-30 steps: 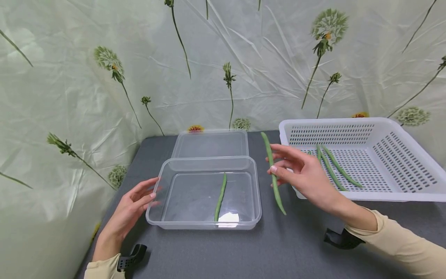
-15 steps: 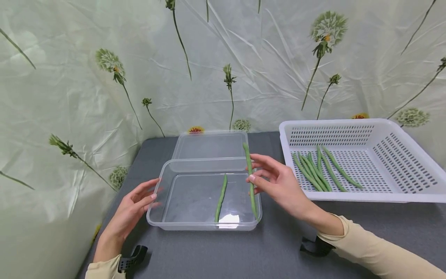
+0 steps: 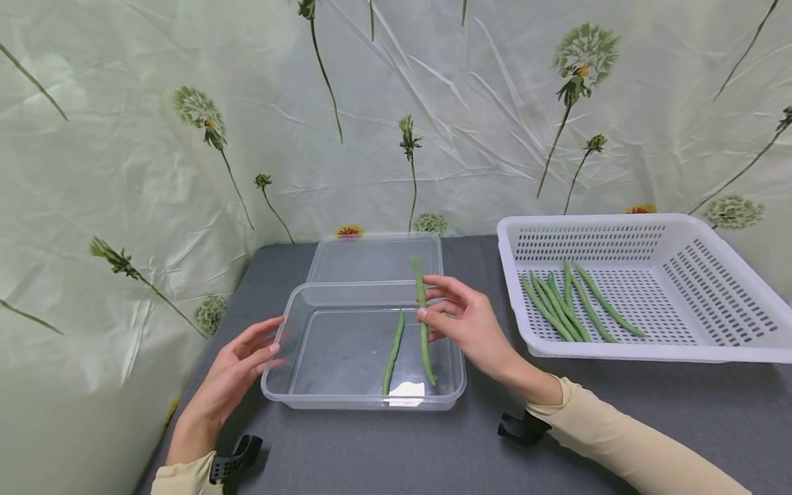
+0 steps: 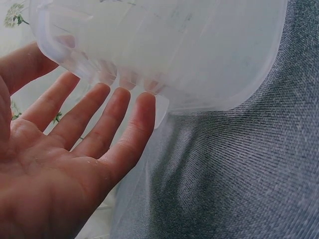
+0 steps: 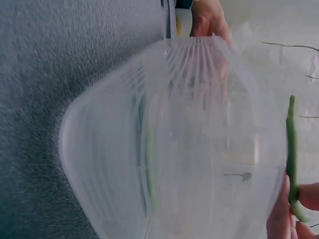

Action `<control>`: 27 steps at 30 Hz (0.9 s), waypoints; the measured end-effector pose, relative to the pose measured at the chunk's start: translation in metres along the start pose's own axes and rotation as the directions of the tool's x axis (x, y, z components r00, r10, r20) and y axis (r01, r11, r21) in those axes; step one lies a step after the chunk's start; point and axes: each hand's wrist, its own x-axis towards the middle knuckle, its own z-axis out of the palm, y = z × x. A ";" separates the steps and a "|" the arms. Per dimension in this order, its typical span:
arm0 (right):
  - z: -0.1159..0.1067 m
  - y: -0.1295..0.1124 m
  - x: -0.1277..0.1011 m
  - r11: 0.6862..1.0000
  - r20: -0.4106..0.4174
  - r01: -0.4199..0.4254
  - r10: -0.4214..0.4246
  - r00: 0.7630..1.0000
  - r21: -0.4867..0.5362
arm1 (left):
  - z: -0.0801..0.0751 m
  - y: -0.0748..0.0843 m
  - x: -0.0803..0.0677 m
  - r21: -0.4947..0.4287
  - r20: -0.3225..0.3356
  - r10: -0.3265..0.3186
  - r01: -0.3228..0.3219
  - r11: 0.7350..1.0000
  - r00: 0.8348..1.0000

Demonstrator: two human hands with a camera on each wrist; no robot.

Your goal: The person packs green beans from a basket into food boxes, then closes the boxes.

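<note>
In the head view, the right hand (image 3: 460,317) pinches a long, slender green bean (image 3: 425,354) between thumb and fingers, over a clear rectangular plastic container (image 3: 331,357); left of that hand, a second green bean (image 3: 392,354) lies inside; beyond the hand is a flat clear plastic lid (image 3: 374,258); to its right, a white perforated plastic basket (image 3: 609,352) holds more green beans (image 3: 606,304); in the left wrist view, the left hand (image 4: 60,169) is unclenched, fingertips at the container's wall; in the right wrist view, the pinched bean shows near the container's rim.
</note>
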 end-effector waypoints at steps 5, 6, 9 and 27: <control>0.007 0.008 0.007 0.995 0.028 -0.066 0.068 0.997 -0.079 | 0.000 0.000 -0.001 0.001 0.001 -0.005 0.005 1.000 1.000; 0.008 0.009 0.008 0.992 0.033 -0.075 0.079 0.996 -0.101 | 0.000 0.000 -0.001 0.001 0.002 -0.004 0.004 1.000 1.000; 0.010 0.012 0.010 0.983 0.044 -0.090 0.098 0.994 -0.158 | 0.000 0.000 0.000 -0.001 0.002 -0.002 0.002 1.000 1.000; 0.010 0.015 0.012 0.981 0.073 -0.073 0.087 0.993 -0.177 | -0.001 -0.002 0.000 -0.011 0.002 0.006 -0.006 1.000 1.000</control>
